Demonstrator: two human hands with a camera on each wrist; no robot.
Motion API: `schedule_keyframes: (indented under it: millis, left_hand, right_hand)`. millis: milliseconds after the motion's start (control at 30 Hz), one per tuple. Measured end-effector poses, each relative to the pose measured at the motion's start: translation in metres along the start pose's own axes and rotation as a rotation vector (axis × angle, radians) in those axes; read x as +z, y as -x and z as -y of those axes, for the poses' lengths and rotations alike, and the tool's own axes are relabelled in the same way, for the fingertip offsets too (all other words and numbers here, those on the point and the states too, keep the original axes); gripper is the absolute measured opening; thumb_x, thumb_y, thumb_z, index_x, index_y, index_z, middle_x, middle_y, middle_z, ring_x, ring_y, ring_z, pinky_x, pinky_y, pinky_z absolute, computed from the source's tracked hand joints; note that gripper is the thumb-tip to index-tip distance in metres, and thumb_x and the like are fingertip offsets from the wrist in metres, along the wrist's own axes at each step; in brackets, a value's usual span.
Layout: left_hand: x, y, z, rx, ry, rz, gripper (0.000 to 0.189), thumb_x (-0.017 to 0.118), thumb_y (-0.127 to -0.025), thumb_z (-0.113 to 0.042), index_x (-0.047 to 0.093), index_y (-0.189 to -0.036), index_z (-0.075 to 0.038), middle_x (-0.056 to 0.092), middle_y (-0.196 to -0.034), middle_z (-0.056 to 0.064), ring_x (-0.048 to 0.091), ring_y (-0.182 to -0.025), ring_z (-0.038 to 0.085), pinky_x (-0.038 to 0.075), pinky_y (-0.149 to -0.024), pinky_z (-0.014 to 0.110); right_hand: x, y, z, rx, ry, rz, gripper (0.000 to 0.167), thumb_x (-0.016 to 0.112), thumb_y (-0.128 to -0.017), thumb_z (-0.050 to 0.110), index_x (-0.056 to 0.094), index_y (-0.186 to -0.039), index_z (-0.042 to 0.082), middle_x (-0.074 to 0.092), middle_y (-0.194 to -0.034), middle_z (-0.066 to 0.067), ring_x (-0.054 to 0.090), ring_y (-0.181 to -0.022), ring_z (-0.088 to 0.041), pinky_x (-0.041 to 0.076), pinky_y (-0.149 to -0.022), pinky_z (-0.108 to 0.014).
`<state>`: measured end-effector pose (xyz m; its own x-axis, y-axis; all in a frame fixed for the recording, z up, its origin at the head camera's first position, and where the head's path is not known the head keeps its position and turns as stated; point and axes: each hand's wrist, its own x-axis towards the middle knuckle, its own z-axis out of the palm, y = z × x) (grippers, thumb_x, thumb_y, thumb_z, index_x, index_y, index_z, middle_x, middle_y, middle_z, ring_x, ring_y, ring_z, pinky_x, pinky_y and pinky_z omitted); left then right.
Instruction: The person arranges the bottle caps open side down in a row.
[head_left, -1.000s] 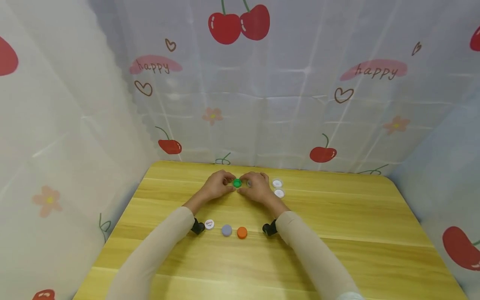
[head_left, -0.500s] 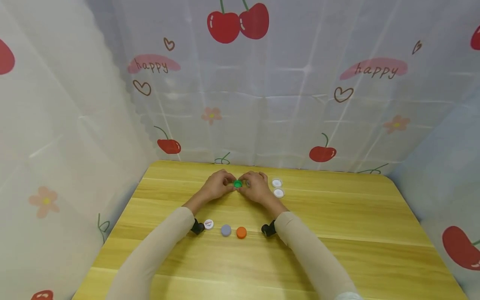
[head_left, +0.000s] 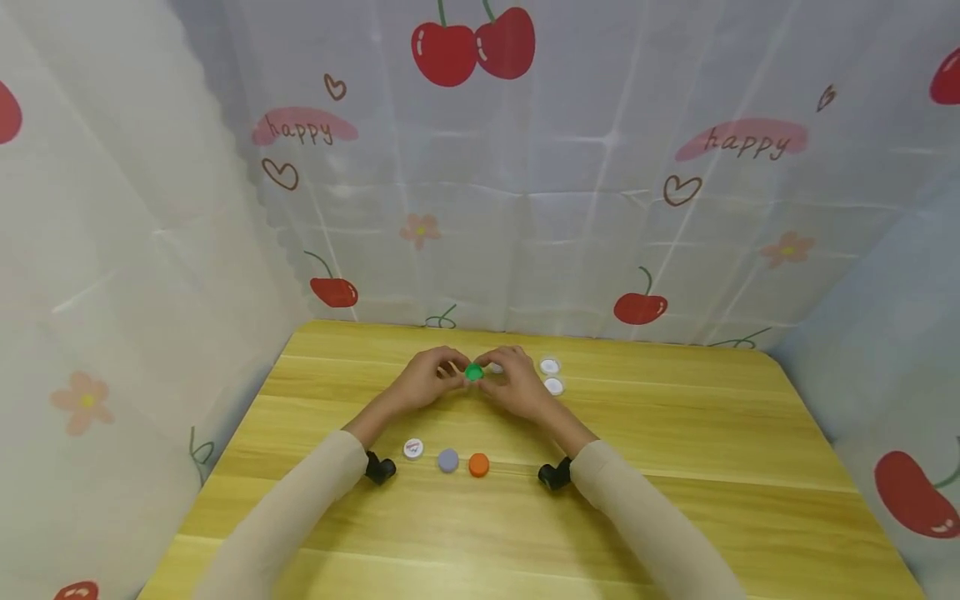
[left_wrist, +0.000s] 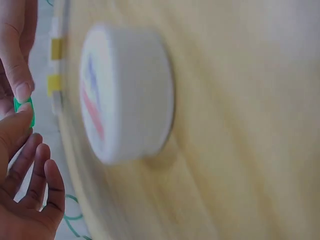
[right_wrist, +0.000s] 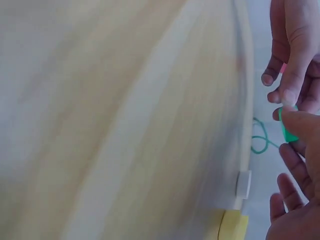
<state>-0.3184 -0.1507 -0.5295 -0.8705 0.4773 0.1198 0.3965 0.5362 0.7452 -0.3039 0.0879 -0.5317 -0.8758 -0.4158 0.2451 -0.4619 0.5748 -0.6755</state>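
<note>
A small green bottle cap [head_left: 474, 372] is held between both hands near the far side of the table. My left hand [head_left: 429, 379] pinches it from the left with thumb and fingers, while my right hand [head_left: 519, 385] pinches its right side. In the left wrist view, the thumbs meet at the green cap [left_wrist: 32, 119] and the remaining fingers are loosely bent. The right wrist view shows the green cap [right_wrist: 288, 131] partly covered by a thumb. Behind the right fingers, a pale round piece [head_left: 497, 367] is partly hidden.
Nearer the body lie a printed white cap [head_left: 413, 449], a lavender cap [head_left: 447, 460] and an orange cap [head_left: 478, 465] in a row. Two clear round pieces with white centres, a far one [head_left: 550, 366] and a near one [head_left: 553, 386], lie right of the right hand. A patterned curtain [head_left: 480, 250] borders the table.
Both hands keep their pinch on the green cap, which has come slightly toward the body. The wrists have spread outward, away from each other. The caps on the table have stayed put.
</note>
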Motion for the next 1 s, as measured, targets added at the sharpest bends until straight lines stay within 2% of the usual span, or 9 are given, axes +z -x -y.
schedule_keyframes:
  millis: [133, 267, 433, 533, 667, 867, 1000]
  left_hand:
    - [0.001, 0.017, -0.01, 0.025, 0.071, -0.032, 0.022, 0.079, -0.101, -0.028, 0.077, -0.122, -0.024, 0.075, -0.121, -0.002, 0.07, -0.1, 0.014, 0.061, -0.088, 0.031]
    - [0.004, 0.029, -0.019, 0.058, 0.128, -0.078, 0.024, 0.078, -0.101, -0.029, 0.077, -0.124, -0.026, 0.076, -0.12, -0.002, 0.071, -0.1, 0.013, 0.06, -0.087, 0.029]
    - [0.011, 0.041, -0.03, 0.078, 0.191, -0.15, 0.026, 0.079, -0.1, -0.029, 0.076, -0.126, -0.026, 0.078, -0.117, -0.003, 0.072, -0.102, 0.014, 0.06, -0.091, 0.031]
    - [0.015, 0.046, -0.038, 0.097, 0.234, -0.168, 0.026, 0.079, -0.1, -0.029, 0.076, -0.126, -0.029, 0.078, -0.117, -0.004, 0.072, -0.103, 0.014, 0.06, -0.091, 0.031]
    - [0.022, 0.051, -0.051, 0.122, 0.291, -0.158, 0.025, 0.08, -0.099, -0.029, 0.076, -0.124, -0.031, 0.078, -0.118, -0.005, 0.072, -0.104, 0.013, 0.06, -0.092, 0.03]
    - [0.037, 0.053, -0.067, 0.15, 0.346, -0.125, 0.024, 0.08, -0.099, -0.027, 0.076, -0.123, -0.03, 0.078, -0.119, -0.006, 0.072, -0.106, 0.013, 0.059, -0.094, 0.031]
    - [0.043, 0.055, -0.075, 0.153, 0.389, -0.102, 0.023, 0.08, -0.099, -0.024, 0.077, -0.122, -0.028, 0.078, -0.118, -0.003, 0.072, -0.105, 0.015, 0.06, -0.093, 0.032]
  right_hand:
    - [-0.003, 0.014, 0.005, -0.018, -0.123, 0.002, 0.028, 0.079, -0.1, 0.03, 0.076, -0.126, 0.021, 0.074, -0.131, 0.001, 0.056, -0.128, -0.034, 0.047, -0.11, -0.056]
    - [-0.006, 0.027, 0.011, -0.007, -0.214, -0.033, 0.026, 0.08, -0.099, 0.033, 0.076, -0.125, 0.027, 0.074, -0.129, 0.007, 0.058, -0.126, -0.031, 0.048, -0.109, -0.052]
    - [-0.01, 0.039, 0.019, -0.021, -0.29, -0.089, 0.027, 0.081, -0.098, 0.03, 0.077, -0.125, 0.028, 0.076, -0.13, 0.005, 0.059, -0.125, -0.02, 0.05, -0.107, -0.051]
    - [-0.014, 0.047, 0.023, -0.027, -0.346, -0.109, 0.029, 0.083, -0.097, 0.023, 0.077, -0.125, 0.025, 0.077, -0.127, 0.001, 0.061, -0.124, -0.023, 0.051, -0.106, -0.049]
    - [-0.022, 0.063, 0.026, -0.056, -0.423, -0.118, 0.032, 0.083, -0.096, 0.013, 0.077, -0.126, 0.02, 0.077, -0.126, -0.006, 0.064, -0.119, -0.029, 0.052, -0.103, -0.045]
    - [-0.034, 0.086, 0.026, -0.105, -0.47, -0.135, 0.032, 0.081, -0.096, 0.006, 0.077, -0.126, 0.016, 0.076, -0.122, -0.009, 0.064, -0.108, -0.018, 0.052, -0.096, -0.035]
    - [-0.037, 0.097, 0.026, -0.136, -0.486, -0.155, 0.033, 0.081, -0.095, 0.002, 0.077, -0.126, 0.012, 0.075, -0.119, -0.011, 0.063, -0.106, -0.017, 0.051, -0.093, -0.026]
